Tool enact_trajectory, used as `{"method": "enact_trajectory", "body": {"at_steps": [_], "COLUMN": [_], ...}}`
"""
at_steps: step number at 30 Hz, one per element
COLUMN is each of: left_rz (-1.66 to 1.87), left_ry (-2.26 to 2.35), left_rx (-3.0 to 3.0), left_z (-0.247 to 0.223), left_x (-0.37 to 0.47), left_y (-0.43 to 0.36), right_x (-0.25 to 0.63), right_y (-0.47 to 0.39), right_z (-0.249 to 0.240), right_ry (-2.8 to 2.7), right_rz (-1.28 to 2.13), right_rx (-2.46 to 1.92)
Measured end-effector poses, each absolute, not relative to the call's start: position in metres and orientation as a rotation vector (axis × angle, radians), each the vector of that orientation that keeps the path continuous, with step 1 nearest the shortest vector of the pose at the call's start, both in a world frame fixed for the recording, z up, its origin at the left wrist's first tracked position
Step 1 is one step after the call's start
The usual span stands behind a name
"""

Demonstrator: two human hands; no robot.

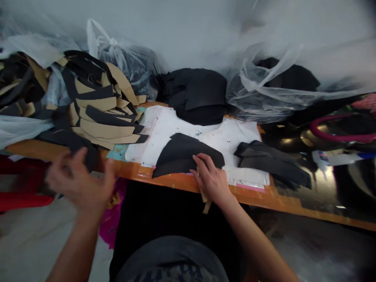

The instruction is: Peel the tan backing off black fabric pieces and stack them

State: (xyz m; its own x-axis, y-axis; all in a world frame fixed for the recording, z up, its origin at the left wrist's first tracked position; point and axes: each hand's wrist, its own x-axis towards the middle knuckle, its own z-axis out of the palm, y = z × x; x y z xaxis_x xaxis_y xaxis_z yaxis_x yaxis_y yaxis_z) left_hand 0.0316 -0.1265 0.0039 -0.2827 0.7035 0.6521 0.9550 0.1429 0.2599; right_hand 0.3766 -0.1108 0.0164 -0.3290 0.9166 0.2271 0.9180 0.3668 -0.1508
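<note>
My right hand (212, 178) is closed in a pinch at the table's front edge, its fingertips over a flat black fabric-like piece (179, 150). A narrow tan strip (206, 205) hangs from under that hand, past the edge. My left hand (80, 178), smeared by motion, is raised in front of the table at the left with fingers apart and nothing in them. Just beyond it lies a heap of curved strips (107, 127), black on one side and tan on the other. White paper (164, 121) lies under the black piece.
Stacked black pieces (202, 92) stand at the back, between plastic bags (135, 70) holding dark material. More black pieces (267, 160) lie right of the paper. A magenta ring-shaped handle (331, 137) is at the far right. A red stool-like object (26, 200) stands low at left.
</note>
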Motion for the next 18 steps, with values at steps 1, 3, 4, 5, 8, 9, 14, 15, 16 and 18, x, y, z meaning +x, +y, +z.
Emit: {"method": "enact_trajectory", "body": {"at_steps": [1, 3, 4, 5, 8, 9, 14, 15, 16, 18], "left_rz": [-0.866, -0.777, -0.720, -0.654, -0.472, -0.433, -0.477, -0.565, -0.666, -0.871], "left_ry": [-2.153, -2.378, -2.446, -2.493, -2.484, -2.455, -2.166, -2.105, -2.057, -2.019], "left_rx": [-1.537, -1.535, -1.573, -1.626, -1.790, -1.854, -2.327, -2.381, -2.410, -2.401], "left_z": [0.006, 0.007, 0.006, 0.005, 0.003, 0.003, -0.006, -0.009, -0.012, -0.015], "left_x": [0.014, -0.012, -0.019, -0.020, -0.005, 0.003, 0.040, 0.046, 0.053, 0.065], "left_y": [-0.126, -0.122, -0.119, -0.116, -0.107, -0.104, -0.080, -0.074, -0.069, -0.061], "right_x": [0.376, 0.373, 0.371, 0.369, 0.373, 0.381, 0.475, 0.498, 0.518, 0.549], "right_y": [-0.112, -0.112, -0.112, -0.111, -0.109, -0.110, -0.127, -0.131, -0.133, -0.135], "right_z": [0.016, 0.016, 0.017, 0.018, 0.029, 0.036, 0.079, 0.082, 0.083, 0.073], "right_ry": [-2.354, -2.360, -2.372, -2.383, -2.340, -2.297, -1.924, -1.841, -1.777, -1.657], "right_rz": [0.001, 0.013, 0.012, 0.005, -0.037, -0.061, -0.295, -0.331, -0.342, -0.348], "right_rx": [-1.641, -1.708, -1.739, -1.763, -1.804, -1.833, -2.305, -2.418, -2.513, -2.652]}}
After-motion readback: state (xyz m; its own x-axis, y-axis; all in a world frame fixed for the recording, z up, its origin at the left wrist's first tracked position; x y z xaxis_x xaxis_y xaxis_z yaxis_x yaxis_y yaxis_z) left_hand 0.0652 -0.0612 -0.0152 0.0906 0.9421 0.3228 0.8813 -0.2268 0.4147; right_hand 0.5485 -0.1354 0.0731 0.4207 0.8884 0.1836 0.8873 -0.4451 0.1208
